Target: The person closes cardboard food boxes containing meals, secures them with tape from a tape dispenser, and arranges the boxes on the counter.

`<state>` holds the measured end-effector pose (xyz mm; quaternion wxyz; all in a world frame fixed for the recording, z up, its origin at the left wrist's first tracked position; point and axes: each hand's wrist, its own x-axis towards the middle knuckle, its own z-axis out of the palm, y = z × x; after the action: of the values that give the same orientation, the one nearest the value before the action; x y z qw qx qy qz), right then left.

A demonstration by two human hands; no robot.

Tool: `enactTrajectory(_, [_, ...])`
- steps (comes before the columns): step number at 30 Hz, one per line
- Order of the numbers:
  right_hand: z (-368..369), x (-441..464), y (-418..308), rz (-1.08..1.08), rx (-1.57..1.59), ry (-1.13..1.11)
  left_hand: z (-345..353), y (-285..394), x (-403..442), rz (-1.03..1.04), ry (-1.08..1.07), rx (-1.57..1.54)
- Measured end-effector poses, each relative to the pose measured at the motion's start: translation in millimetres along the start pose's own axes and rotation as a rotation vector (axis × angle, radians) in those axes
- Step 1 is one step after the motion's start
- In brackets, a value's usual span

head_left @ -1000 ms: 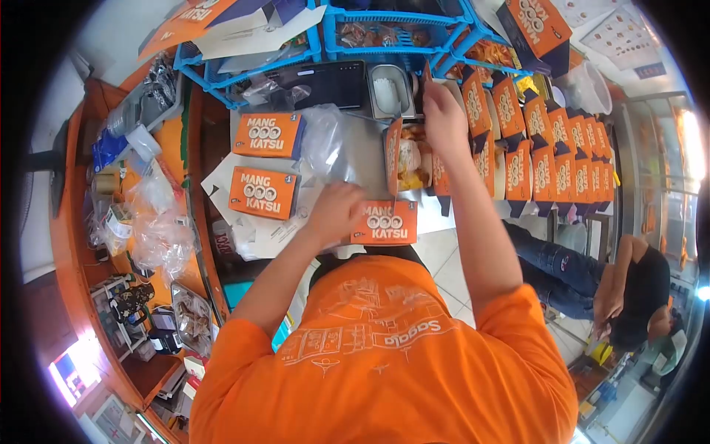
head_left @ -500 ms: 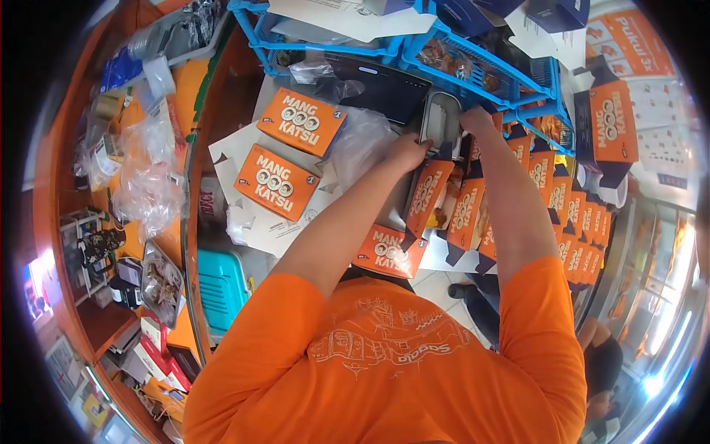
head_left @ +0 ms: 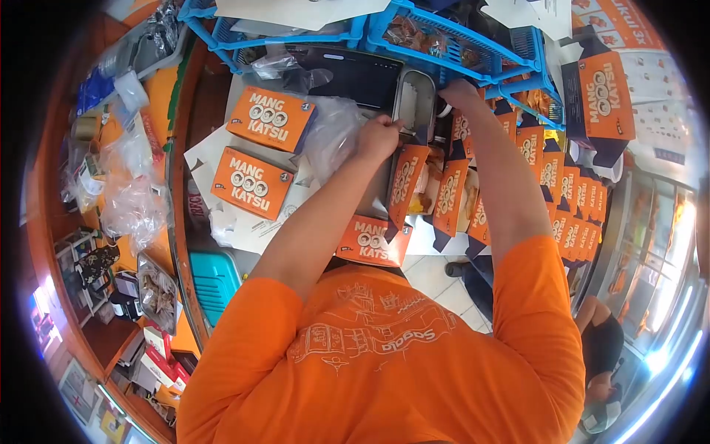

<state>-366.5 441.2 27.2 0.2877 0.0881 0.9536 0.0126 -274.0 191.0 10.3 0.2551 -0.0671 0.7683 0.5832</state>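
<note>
A metal tray [head_left: 423, 111] with something white inside stands at the back centre. At its near left rim is my left hand [head_left: 379, 138], fingers curled; whether it grips the rim or something small, I cannot tell. My right hand [head_left: 460, 95] reaches to the right of the tray, under the blue basket's [head_left: 488, 74] front edge, its fingertips hidden. A white round-edged thing [head_left: 444, 110] shows just below it. Open orange boxes with food, such as this one [head_left: 407, 185], stand in rows below and right of the tray.
Two closed orange boxes, an upper [head_left: 271, 120] and a lower [head_left: 251, 183], lie on cardboard at the left. A clear plastic bag [head_left: 333, 137] sits beside them. Behind lies a dark tablet-like screen [head_left: 355, 78]. Another closed box [head_left: 373, 240] lies near my body. A turquoise container [head_left: 214, 285] stands lower left.
My left hand has shifted slightly left from the tray's near edge, fingers still curled. My right hand has stayed at the tray's right side. The whole view has moved a little left.
</note>
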Motion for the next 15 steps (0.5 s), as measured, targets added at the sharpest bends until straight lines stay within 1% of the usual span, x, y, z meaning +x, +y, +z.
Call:
enactTrajectory(1, [-5,-10,-3,-0.006,-0.001,-0.002,-5,7,-5,-0.003,0.005,0.000])
enactTrajectory(3, [-13,-31,-2,0.126,0.586,-0.004,-12,19,-15,-0.030,0.000,-0.009])
enactTrajectory(4, [-9,-26,4,0.121,0.582,-0.010,-11,14,-13,-0.036,0.006,-0.012])
enactTrajectory(6, [-3,-18,12,0.150,0.834,-0.096,-9,8,-8,0.019,0.048,0.086])
enactTrajectory(10, [-10,-14,5,0.125,0.762,-0.125,-6,10,-16,0.055,0.085,0.088])
enactTrajectory(11, [-12,-13,-1,0.107,0.554,-0.105,-4,12,-20,0.096,0.133,0.130])
enactTrajectory(12, [-15,-15,-6,0.103,0.455,-0.093,-3,15,-23,0.141,0.176,0.174])
enactTrajectory(13, [-18,-16,-9,0.101,0.355,-0.081,0,13,-22,0.146,0.168,0.177])
enactTrajectory(15, [-23,-18,-14,0.189,0.453,-0.149,3,7,-20,0.080,0.141,0.061])
